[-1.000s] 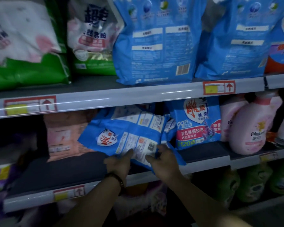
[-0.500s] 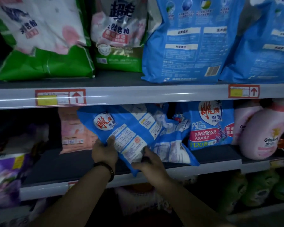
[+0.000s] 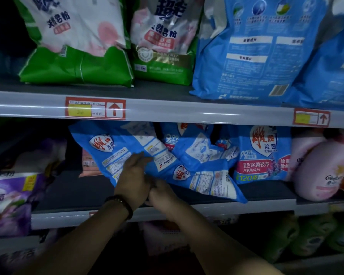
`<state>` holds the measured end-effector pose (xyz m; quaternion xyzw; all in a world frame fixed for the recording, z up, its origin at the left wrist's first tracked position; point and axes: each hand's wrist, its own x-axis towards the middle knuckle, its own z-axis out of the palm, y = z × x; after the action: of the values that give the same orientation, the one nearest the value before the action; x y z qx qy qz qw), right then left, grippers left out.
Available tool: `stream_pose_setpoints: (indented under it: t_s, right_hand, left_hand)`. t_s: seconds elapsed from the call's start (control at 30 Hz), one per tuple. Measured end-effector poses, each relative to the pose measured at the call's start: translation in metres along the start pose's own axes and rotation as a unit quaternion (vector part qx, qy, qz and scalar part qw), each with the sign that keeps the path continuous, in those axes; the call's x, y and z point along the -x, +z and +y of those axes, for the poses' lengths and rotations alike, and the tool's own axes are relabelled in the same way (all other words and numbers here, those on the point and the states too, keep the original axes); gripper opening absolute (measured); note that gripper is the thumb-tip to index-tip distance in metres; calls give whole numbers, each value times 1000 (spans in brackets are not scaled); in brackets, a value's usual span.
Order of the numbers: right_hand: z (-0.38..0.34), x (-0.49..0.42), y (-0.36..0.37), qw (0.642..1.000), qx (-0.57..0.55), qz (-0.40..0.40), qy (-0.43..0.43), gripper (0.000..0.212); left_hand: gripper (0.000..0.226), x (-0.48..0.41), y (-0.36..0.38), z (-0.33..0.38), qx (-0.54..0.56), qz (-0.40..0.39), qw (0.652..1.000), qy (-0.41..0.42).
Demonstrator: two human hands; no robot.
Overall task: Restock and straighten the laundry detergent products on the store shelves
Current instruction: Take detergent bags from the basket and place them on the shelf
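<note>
Grips the tilted blue detergent pouch [image 3: 115, 149] by its lower edge with the left hand [image 3: 132, 175], fingers laid over the printed back, probably to swing it upright and turn it face out. Tucks the right hand [image 3: 161, 192] against the left, touching it, low at the same edge. Cannot tell whether those fingers clasp the pouch or only prop it, since they are hidden.

Has the pouch leaning leftward over the middle shelf [image 3: 266, 192], top corner close under the upper shelf rail [image 3: 187, 114]. Cannot tell whether its lower corner touches the shelf.

Leaves a second blue pouch [image 3: 213, 181] slumped against the first, back up and reaching the shelf lip, likely toppled for want of support. Shows the aim alongside: an upright blue pouch [image 3: 262, 155], front forward, beside a pink fabric softener bottle [image 3: 318, 167].

Calls next for standing both loose pouches in line with it. Risks the slumped one sliding off once its neighbour lifts.
</note>
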<state>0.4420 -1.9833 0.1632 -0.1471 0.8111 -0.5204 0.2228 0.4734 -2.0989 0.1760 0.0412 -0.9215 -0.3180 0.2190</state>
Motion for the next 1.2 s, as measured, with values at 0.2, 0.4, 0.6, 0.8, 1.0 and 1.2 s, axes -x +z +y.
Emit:
stream_pose_setpoints:
  t_s: [0.2,0.4,0.6,0.8,1.0,1.2]
  right_hand:
    - [28,10,-72,896,378,214,-94,46]
    - [61,-3,-111,818,556,147,-21,87]
    - [74,-21,-110,756,625,192,-8,50]
    - [76,-10,-113,792,550,262,-28,29]
    - [60,23,-137,864,319,370,-123,26]
    - [17,64,-156,932,48,274,-232,31]
  left_hand:
    - [68,-13,21,-5,-331,-175,926,58]
    - [83,-3,16,-15,-430,-150,889,42]
    - [79,10,-10,-35,-431,-148,890,23]
    - [78,16,-14,-34,-424,-168,890,-9]
    - [63,27,-13,-28,-406,-188,894,-41]
    - [68,23,5,1,-267,-137,952,-58]
